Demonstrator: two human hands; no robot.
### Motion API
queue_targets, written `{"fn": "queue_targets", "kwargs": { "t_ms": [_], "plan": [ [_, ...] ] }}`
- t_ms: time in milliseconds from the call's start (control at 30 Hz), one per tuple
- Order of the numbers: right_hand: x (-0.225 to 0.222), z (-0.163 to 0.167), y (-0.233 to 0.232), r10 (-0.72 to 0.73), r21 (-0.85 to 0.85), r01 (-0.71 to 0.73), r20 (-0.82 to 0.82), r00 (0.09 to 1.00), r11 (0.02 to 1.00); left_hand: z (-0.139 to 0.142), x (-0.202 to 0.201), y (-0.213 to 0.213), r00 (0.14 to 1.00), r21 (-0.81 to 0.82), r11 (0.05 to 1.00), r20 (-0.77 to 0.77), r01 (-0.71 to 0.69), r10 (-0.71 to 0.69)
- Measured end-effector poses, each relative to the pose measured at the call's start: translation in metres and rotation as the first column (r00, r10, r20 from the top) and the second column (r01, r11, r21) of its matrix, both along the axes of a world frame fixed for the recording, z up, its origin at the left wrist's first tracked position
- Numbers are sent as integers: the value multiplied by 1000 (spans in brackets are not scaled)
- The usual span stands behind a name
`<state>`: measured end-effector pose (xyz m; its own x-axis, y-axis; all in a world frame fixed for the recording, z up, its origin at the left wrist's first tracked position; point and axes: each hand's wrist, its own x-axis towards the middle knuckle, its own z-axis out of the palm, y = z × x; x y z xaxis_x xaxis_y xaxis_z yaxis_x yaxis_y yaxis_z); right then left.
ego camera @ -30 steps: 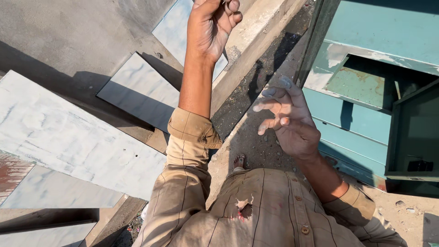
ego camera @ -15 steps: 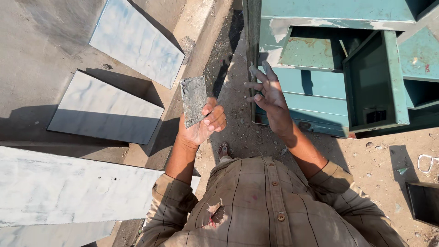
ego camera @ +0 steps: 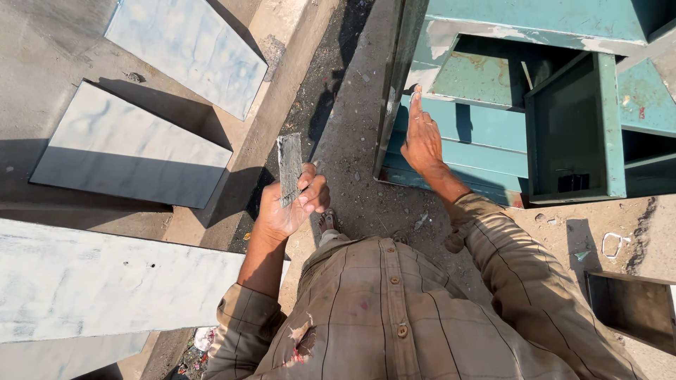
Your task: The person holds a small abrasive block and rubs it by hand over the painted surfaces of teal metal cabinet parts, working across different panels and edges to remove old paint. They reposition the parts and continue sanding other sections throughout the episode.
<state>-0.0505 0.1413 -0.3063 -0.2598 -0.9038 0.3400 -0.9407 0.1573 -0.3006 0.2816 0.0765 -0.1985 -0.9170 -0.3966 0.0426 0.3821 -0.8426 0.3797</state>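
My left hand (ego camera: 289, 207) grips a flat grey rectangular metal piece (ego camera: 289, 167), held upright in front of my chest, above the dark gutter strip on the ground. Over to the right, my right hand (ego camera: 421, 137) is held out flat with fingers straight and together, holding nothing. Its fingertips reach the edge of a teal metal cabinet (ego camera: 486, 141) that lies on the ground. I stand on a dusty concrete strip, and my checked shirt fills the lower part of the view.
Several white marble slabs (ego camera: 134, 151) lie tilted on the concrete at the left. A dark, dirt-filled gutter (ego camera: 320, 91) runs between them and me. A teal open box (ego camera: 574, 134) sits among the cabinet parts, and a dark metal tray (ego camera: 634, 309) lies at the lower right.
My left hand came down from a raised reach and now holds the grey metal piece near my chest. My right hand flattened and moved to the cabinet's edge.
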Motion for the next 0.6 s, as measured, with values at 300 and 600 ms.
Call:
{"fn": "queue_targets", "kwargs": {
  "t_ms": [300, 600],
  "plan": [
    [36, -45, -12, -213, 69, 251, 767, 606, 965, -19, 52, -24, 979, 40, 987, 141, -154, 147],
    [25, -26, -40, 414, -176, 454, 760, -501, 873, -42, 64, -66, 973, 59, 991, 205, -122, 107]
  ]
}}
